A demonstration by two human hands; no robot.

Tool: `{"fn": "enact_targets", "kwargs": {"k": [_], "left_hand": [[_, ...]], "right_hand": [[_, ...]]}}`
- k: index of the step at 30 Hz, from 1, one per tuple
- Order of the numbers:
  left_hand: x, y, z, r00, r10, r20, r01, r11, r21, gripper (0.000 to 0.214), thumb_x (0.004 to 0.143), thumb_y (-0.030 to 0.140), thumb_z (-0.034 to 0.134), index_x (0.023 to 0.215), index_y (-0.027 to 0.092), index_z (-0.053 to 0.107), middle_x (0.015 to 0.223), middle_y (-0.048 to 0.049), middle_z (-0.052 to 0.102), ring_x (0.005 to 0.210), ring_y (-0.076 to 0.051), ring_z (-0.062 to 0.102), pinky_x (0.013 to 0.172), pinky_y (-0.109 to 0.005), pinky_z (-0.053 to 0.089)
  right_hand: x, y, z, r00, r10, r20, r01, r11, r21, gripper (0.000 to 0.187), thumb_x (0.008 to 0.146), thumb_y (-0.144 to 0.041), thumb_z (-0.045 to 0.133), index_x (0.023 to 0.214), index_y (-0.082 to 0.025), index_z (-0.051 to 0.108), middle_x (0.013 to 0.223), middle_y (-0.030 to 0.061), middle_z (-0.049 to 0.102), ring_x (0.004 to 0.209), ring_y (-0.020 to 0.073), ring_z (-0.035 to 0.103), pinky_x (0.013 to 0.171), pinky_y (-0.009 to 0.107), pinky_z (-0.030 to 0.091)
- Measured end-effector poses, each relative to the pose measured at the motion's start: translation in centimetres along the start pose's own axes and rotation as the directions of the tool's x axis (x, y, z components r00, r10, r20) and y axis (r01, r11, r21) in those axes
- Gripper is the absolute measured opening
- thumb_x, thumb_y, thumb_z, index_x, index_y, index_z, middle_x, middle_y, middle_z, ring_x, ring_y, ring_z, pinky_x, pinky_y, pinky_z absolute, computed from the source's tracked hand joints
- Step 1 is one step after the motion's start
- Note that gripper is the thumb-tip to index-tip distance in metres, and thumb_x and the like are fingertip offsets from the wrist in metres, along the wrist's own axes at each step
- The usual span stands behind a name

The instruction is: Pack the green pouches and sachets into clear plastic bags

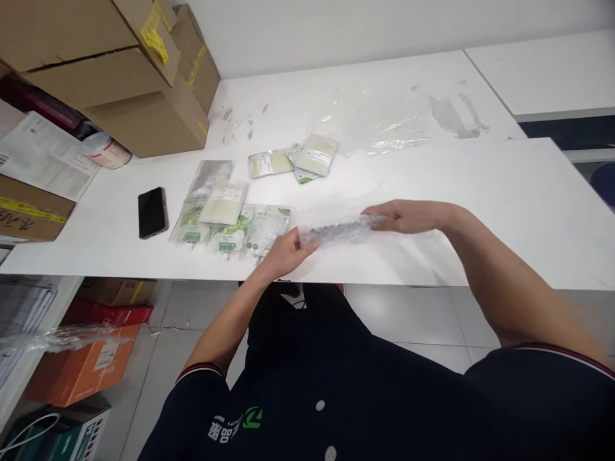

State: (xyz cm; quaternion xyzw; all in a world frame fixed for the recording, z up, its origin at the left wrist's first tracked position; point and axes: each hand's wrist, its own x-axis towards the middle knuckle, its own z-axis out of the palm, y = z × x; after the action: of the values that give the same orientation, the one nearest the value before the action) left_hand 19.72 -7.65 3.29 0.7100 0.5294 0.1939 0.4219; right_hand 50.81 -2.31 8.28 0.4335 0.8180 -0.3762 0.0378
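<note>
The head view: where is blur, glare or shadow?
Head view: the clear plastic wrap between the bare left hand and bare right hand looks blurred; glints streak the transparent plastic film behind; a soft shadow darkens the white tabletop near the right hand.

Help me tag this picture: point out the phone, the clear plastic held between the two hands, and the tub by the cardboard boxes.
Phone (152, 212): head view, middle of its dark screen.
Clear plastic (342, 232): head view, middle of its blurred length.
Tub (109, 153): head view, on its side wall.
</note>
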Motion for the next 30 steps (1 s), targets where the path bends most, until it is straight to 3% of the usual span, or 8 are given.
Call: {"fn": "enact_targets", "kwargs": {"k": [5,8,13,17,21,24,27,30], "left_hand": [[0.9,-0.7,2.1,0.949,-0.119,-0.292,0.119,0.993,-0.018,0.065,0.095,0.046,0.05,0.149,0.015,0.032,0.06,0.0059,0.052,0.058,-0.015,0.051,0.06,-0.028,0.042],[1.0,-0.5,3.1,0.934,-0.022,-0.358,0.058,0.994,0.09,0.068,0.099,0.033,0.041,0.158,0.019,0.01,0.07,0.0014,0.061,0.058,-0.015,0.053,0.062,-0.03,0.046],[1.6,-0.2,4.7,0.956,0.012,-0.292,0.181,0.76,0.624,0.052,0.099,0.016,0.028,0.149,0.018,0.041,0.097,-0.0155,0.067,0.081,-0.026,0.066,0.069,-0.038,0.051],[1.8,0.7,4.9,0.977,-0.054,-0.205,0.194,0.616,0.763,0.056,0.095,0.007,0.03,0.151,0.013,0.037,0.096,-0.0172,0.068,0.082,-0.028,0.068,0.068,-0.037,0.052],[0.7,2.8,3.9,0.986,-0.079,-0.149,0.166,0.583,0.795,0.053,0.096,0.007,0.032,0.147,0.01,0.043,0.091,-0.0174,0.068,0.082,-0.028,0.067,0.068,-0.037,0.052],[0.3,4.4,3.0,0.986,-0.001,-0.165,0.131,0.608,0.783,0.038,0.1,0.019,0.033,0.118,0.01,0.066,0.095,-0.02,0.065,0.094,-0.033,0.063,0.074,-0.043,0.051],[1.7,5.1,2.5,0.976,0.135,-0.173,0.027,0.707,0.707,0.039,0.102,0.034,0.035,0.108,0.013,0.067,0.108,-0.0195,0.062,0.108,-0.034,0.057,0.084,-0.044,0.048],[4.6,4.5,2.9,0.988,0.068,-0.142,0.02,0.841,0.54,0.043,0.101,0.044,0.038,0.118,0.012,0.06,0.114,-0.0182,0.062,0.109,-0.031,0.058,0.087,-0.041,0.047]], "right_hand": [[5.0,1.0,-2.1,0.973,0.151,-0.174,-0.192,0.948,-0.252,0.047,0.086,-0.067,0.051,0.103,-0.028,0.07,0.089,0.007,0.07,0.086,0.0285,0.064,0.077,0.041,0.048],[7.2,1.7,-2.0,0.954,0.153,-0.259,-0.242,0.901,-0.361,0.049,0.08,-0.072,0.057,0.099,-0.029,0.07,0.08,0.0072,0.066,0.09,0.0312,0.062,0.082,0.044,0.044],[8.0,1.2,0.4,0.849,-0.06,-0.525,-0.252,0.827,-0.502,0.051,0.085,-0.066,0.056,0.113,-0.025,0.068,0.102,0.0142,0.065,0.116,0.0398,0.048,0.1,0.061,0.03],[7.2,-1.2,4.9,0.748,-0.085,-0.658,-0.264,0.872,-0.413,0.044,0.094,-0.048,0.05,0.131,-0.026,0.059,0.133,0.0178,0.055,0.126,0.0411,0.039,0.098,0.061,0.032],[6.3,-1.9,9.3,0.802,-0.073,-0.592,-0.165,0.927,-0.337,0.048,0.098,-0.051,0.041,0.139,-0.028,0.055,0.15,0.014,0.043,0.135,0.0398,0.035,0.103,0.059,0.034],[5.1,-0.8,10.4,0.838,-0.126,-0.53,-0.042,0.955,-0.293,0.049,0.097,-0.052,0.043,0.14,-0.032,0.054,0.155,0.0094,0.038,0.144,0.0365,0.028,0.112,0.06,0.026],[3.4,0.0,10.2,0.864,-0.196,-0.464,0.1,0.97,-0.223,0.046,0.094,-0.051,0.05,0.135,-0.032,0.059,0.154,0.0084,0.041,0.146,0.0353,0.028,0.116,0.062,0.02],[2.1,0.1,10.1,0.868,-0.217,-0.446,0.21,0.975,-0.066,0.039,0.094,-0.046,0.051,0.129,-0.032,0.062,0.15,0.0069,0.047,0.146,0.0331,0.032,0.118,0.062,0.018]]}}
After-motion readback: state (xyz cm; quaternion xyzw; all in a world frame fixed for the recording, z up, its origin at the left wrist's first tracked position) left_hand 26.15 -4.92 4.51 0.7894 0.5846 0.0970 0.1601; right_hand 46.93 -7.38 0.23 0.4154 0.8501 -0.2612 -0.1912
